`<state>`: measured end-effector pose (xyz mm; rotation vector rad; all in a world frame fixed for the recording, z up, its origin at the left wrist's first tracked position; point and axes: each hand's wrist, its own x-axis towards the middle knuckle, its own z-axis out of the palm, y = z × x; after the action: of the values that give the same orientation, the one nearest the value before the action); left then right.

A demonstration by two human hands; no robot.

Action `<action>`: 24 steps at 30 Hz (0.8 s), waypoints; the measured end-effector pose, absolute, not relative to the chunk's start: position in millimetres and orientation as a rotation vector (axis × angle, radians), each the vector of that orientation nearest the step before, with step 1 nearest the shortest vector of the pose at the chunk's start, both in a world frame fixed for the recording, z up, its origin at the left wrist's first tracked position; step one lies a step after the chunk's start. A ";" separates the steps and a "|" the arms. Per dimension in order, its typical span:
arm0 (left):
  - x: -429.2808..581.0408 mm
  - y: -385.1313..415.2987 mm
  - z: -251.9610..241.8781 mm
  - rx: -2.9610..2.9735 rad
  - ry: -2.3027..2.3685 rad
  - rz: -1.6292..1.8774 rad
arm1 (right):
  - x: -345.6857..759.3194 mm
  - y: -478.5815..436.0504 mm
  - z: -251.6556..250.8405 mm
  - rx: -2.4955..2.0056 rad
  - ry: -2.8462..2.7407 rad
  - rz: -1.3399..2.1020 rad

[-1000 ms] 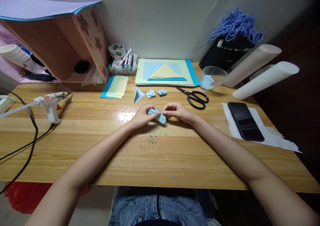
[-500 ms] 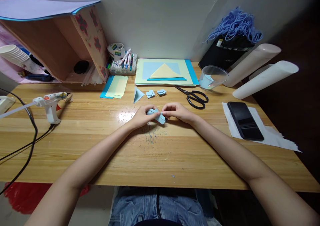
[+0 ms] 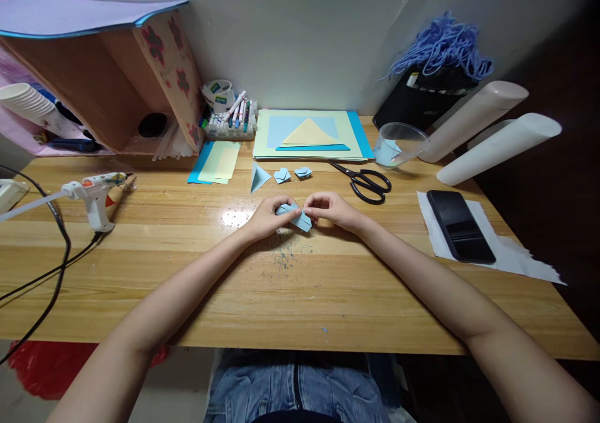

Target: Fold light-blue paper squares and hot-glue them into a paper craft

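Note:
A folded piece of light blue paper (image 3: 301,222) is held just above the wooden table between my two hands. My left hand (image 3: 272,216) grips its left part, thumb on top and fingers underneath. At its upper right edge, my right hand (image 3: 330,209) pinches the paper between thumb and forefinger; the exact fold there is hidden by the fingertips. Just beyond lie two small folded paper hearts (image 3: 282,175) and a folded blue paper triangle (image 3: 259,177). Black-handled scissors (image 3: 368,180) rest beyond my right hand.
Coloured paper sheets (image 3: 304,134) lie at the back, beside a clear cup (image 3: 400,145). A glue gun (image 3: 96,198) with its cable stands at left. At right, a phone (image 3: 459,226) lies on white tissue near paper rolls (image 3: 499,148). Markers (image 3: 232,120) fill a box.
Almost nothing differs. Both hands keep their hold on the folded paper, and the picture has shifted only very slightly.

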<state>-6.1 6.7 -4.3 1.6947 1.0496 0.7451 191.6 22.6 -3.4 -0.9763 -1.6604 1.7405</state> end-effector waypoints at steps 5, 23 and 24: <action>-6.4 7.3 -4.8 1.699 1.042 0.746 | 191.5 22.9 -2.9 -0.970 -1.655 1.760; -4.5 5.1 -5.3 1.729 1.105 0.835 | 185.7 18.0 -8.3 -0.972 -1.661 1.682; -4.5 5.3 -5.2 1.716 1.116 0.852 | 185.2 17.6 -9.7 -0.977 -1.645 1.677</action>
<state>-4.5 5.3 -5.2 1.7164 1.1155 0.8524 185.2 17.6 -9.7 -0.9771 -1.6445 1.6766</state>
